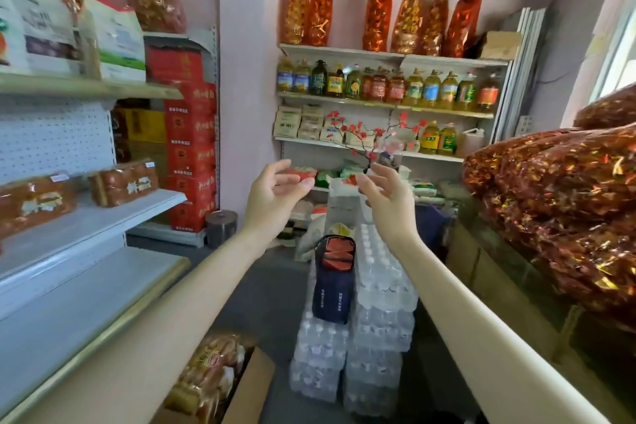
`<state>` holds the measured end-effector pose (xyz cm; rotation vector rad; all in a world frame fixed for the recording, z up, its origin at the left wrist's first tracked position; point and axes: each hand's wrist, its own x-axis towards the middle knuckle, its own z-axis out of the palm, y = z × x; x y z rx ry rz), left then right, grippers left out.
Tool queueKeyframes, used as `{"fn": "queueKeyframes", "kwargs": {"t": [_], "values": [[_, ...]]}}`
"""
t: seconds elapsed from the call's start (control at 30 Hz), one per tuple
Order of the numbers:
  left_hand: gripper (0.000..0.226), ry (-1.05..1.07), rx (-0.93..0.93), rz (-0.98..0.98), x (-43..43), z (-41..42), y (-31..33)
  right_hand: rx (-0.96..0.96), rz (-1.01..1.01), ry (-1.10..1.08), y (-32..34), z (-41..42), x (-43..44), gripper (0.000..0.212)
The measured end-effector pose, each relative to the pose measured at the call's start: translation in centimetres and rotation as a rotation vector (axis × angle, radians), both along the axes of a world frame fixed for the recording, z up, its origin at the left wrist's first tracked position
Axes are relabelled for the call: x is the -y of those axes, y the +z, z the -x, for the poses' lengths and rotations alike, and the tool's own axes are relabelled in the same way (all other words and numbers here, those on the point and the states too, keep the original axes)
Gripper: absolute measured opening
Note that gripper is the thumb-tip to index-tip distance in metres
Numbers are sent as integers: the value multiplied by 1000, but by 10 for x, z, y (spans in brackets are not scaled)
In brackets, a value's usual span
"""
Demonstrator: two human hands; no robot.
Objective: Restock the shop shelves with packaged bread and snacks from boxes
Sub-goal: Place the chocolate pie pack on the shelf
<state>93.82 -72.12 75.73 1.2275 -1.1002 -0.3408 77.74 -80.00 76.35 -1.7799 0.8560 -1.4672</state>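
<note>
Down at the bottom left, under the left forearm, is where the stock sits: an open cardboard box [251, 389] with a bread pack [206, 375] poking out the top. The pack looks tilted, with its long axis running slantwise from low-left to upper-right, so it's leaning rather than lying flat.

Both hands are way up from that. The left hand [275, 193] and right hand [385, 196] hang in mid-air in front of the chest, palms roughly facing each other, fingers loosely curled and spread. As far as I can tell they hold nothing. The red bit by the left fingertips looks like it's on the far shelving, not in the grip.

So the thing to watch is that the box is low and to the left, well apart from both hands, and the left hand is clearly the nearer one. The right would have to cross over.

The target shelf [86, 227] is also on the left, with two bagged loaves [124, 182] on it and bare space toward the front. I'd guess it's a drop down-left for the pack, then a swing up and left. Stacked water bottle packs [378, 286] sit dead ahead on the floor.
</note>
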Motion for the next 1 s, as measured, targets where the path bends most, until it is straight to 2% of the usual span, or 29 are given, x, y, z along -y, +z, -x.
{"fn": "queueKeyframes", "kwargs": {"t": [0.1, 0.23, 0.43, 0.53, 0.7, 1.0], "values": [[47, 84, 8, -21, 29, -32, -8, -8, -7, 90, -8, -39, 43, 42], [52, 310, -30, -27, 69, -90, -32, -46, -17, 290, -26, -118, 112, 41], [46, 645, -160, -62, 78, -155, -66, -139, -59, 622, -51, -230, 162, 39], [39, 780, -216, -70, 65, -179, -84, -174, -90, 753, -72, -278, 162, 44], [43, 988, -313, -106, 27, -215, -125, -257, -170, 970, -116, -350, 135, 45], [43, 1154, -458, -202, -33, -287, -219, -431, -252, 1165, -216, -466, 73, 43]]}}
